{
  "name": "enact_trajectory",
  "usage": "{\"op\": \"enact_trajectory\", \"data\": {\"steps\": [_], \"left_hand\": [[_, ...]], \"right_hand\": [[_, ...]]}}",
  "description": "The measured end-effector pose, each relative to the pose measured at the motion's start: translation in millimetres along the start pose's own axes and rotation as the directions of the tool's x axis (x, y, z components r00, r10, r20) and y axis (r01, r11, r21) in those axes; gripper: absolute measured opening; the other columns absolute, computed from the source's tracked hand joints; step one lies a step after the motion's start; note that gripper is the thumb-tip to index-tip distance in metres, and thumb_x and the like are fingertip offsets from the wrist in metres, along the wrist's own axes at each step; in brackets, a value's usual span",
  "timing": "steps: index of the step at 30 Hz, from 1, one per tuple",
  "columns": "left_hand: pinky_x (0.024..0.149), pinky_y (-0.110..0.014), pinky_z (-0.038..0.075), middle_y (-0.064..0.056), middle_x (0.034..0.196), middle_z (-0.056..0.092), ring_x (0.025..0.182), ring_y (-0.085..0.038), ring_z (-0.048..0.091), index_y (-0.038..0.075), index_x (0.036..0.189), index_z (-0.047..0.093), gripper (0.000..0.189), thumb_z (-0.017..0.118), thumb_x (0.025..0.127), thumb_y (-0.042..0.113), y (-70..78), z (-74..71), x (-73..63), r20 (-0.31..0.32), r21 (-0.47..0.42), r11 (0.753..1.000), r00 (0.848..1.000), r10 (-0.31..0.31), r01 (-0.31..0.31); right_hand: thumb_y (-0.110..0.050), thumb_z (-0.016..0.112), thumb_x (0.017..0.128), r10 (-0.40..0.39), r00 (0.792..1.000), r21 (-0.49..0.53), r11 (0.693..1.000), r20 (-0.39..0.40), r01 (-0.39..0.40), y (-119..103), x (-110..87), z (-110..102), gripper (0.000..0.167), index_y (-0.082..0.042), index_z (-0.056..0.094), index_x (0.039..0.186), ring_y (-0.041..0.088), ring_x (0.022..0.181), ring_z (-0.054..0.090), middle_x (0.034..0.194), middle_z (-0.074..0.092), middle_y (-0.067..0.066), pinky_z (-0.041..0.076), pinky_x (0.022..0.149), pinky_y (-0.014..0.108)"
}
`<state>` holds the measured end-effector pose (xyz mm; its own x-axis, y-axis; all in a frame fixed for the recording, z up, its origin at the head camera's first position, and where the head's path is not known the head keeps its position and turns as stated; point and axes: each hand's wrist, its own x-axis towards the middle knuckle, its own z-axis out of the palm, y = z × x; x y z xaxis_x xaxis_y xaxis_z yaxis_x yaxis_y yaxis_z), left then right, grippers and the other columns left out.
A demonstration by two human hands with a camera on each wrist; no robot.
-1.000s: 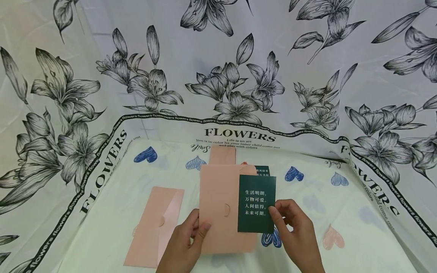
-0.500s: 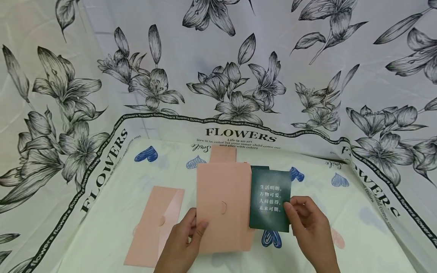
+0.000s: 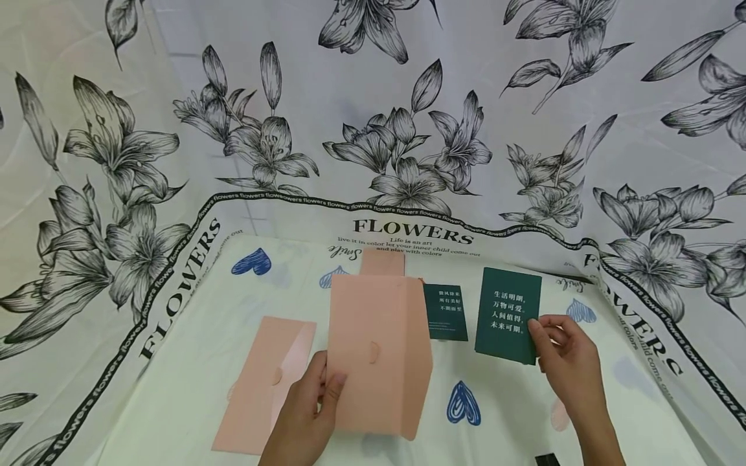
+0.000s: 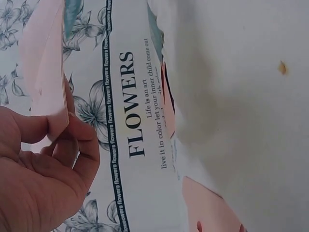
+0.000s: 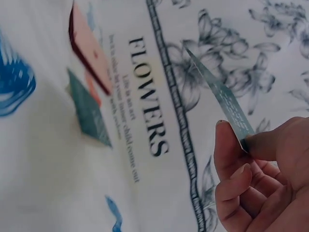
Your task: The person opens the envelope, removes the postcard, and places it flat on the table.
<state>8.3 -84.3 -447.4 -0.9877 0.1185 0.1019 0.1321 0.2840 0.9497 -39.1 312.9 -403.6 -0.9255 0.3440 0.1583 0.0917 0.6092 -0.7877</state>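
Note:
My left hand (image 3: 309, 408) pinches a pink paper envelope (image 3: 367, 362) by its left edge, with the flap standing out on its right side. The left wrist view shows thumb and fingers gripping the envelope (image 4: 46, 63) edge-on. Off to the right, my right hand (image 3: 568, 356) pinches a dark green card (image 3: 507, 310) with white Chinese characters by its lower right edge. In the right wrist view this card (image 5: 219, 92) sits between thumb and index finger. Another dark green card (image 3: 447, 314) lies on the cloth, partly behind the envelope's flap.
A second pink envelope (image 3: 265, 382) lies at the left on the heart-patterned cloth (image 3: 501, 414). Behind the held envelope, another pink piece (image 3: 381, 262) shows. A small black object (image 3: 546, 459) is at the bottom edge. A flower-printed curtain (image 3: 262, 84) surrounds the back and sides.
My right hand has drawn the green card away from the envelope, to the right and farther back. The envelope shifted slightly left; its flap and the card lying behind are now in sight.

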Motion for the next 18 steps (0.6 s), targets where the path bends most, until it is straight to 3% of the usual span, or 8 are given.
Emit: {"op": "enact_trajectory", "data": {"steps": [4,7,10,18], "left_hand": [[0.067,-0.028,0.055,0.009,0.085,0.067,0.073,-0.009,0.066,0.018,0.128,0.053,0.018,0.05,0.114,0.027,0.9,-1.9,-0.4,0.017,-0.019,1.0,1.0,-0.019,0.019],[0.072,-0.029,0.058,0.006,0.093,0.071,0.081,-0.011,0.071,0.014,0.135,0.05,0.026,0.046,0.115,0.03,1.0,-3.7,-1.0,0.037,-0.037,0.999,0.999,-0.025,0.027],[0.075,-0.03,0.059,0.003,0.099,0.071,0.085,-0.012,0.071,0.013,0.138,0.048,0.03,0.043,0.116,0.032,1.2,-4.6,-1.8,0.043,-0.039,0.999,0.999,-0.033,0.035],[0.071,-0.03,0.059,-0.001,0.098,0.07,0.08,-0.011,0.071,0.01,0.14,0.047,0.032,0.042,0.116,0.03,-0.4,-6.2,-1.1,0.032,-0.037,0.999,0.999,-0.018,0.019]], "right_hand": [[-0.041,0.06,0.109,-0.003,0.999,-0.077,0.997,0.038,0.006,21.2,17.1,2.8,0.039,-0.006,0.06,0.124,0.019,0.073,0.074,0.109,0.077,0.017,0.053,0.056,0.027],[-0.043,0.059,0.109,-0.009,0.997,-0.135,0.991,0.078,0.019,36.8,29.9,7.9,0.041,-0.005,0.061,0.124,0.031,0.092,0.079,0.117,0.075,0.025,0.054,0.058,0.028],[-0.044,0.058,0.109,-0.003,0.993,-0.179,0.983,0.119,0.025,49.6,40.6,13.3,0.043,-0.003,0.061,0.123,0.042,0.107,0.075,0.119,0.075,0.025,0.053,0.061,0.029],[-0.044,0.056,0.11,0.018,0.986,-0.227,0.974,0.164,0.02,63.7,56.6,22.8,0.044,-0.001,0.062,0.121,0.046,0.111,0.072,0.119,0.074,0.027,0.052,0.064,0.031]]}}
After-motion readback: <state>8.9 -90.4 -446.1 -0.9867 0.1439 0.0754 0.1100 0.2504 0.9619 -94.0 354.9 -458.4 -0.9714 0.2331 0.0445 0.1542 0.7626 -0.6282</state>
